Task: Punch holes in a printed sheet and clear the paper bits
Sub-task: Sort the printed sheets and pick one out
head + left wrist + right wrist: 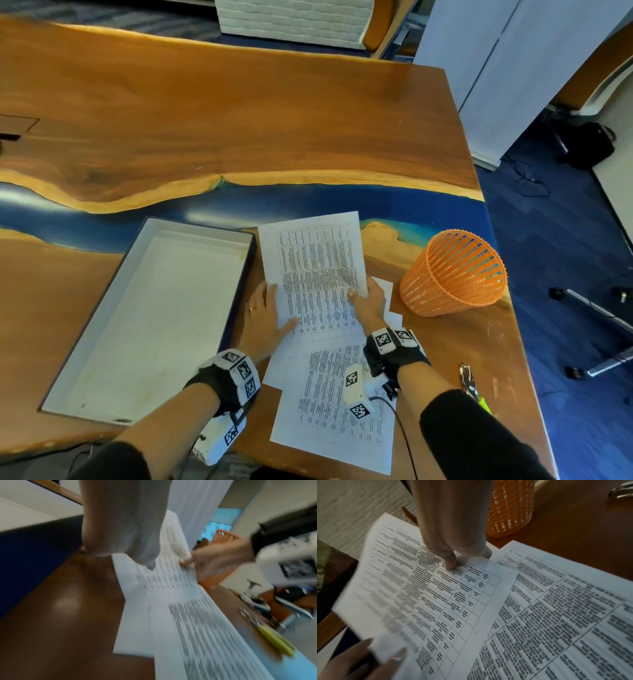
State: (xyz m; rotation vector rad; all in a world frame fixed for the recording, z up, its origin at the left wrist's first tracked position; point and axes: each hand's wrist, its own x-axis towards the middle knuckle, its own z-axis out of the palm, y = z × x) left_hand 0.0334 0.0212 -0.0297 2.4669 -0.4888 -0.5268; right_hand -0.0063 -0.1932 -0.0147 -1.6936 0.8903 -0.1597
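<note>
A printed sheet (315, 270) with a table of text is lifted off the wooden table (239, 120), tilted, between both hands. My left hand (277, 308) pinches its near left edge, thumb on top; the right wrist view shows that thumb (399, 654) on the sheet (428, 595). My right hand (363, 291) pinches the right edge, thumb (449, 563) pressed on the print. A metal hole punch (469, 380) with yellow-green handles lies untouched at the table's right edge, blurred in the left wrist view (271, 635).
Several more printed sheets (342, 404) lie under my hands near the front edge. An orange mesh basket (452, 274) stands upside down to the right. A shallow white box lid (154, 308) with dark walls lies to the left.
</note>
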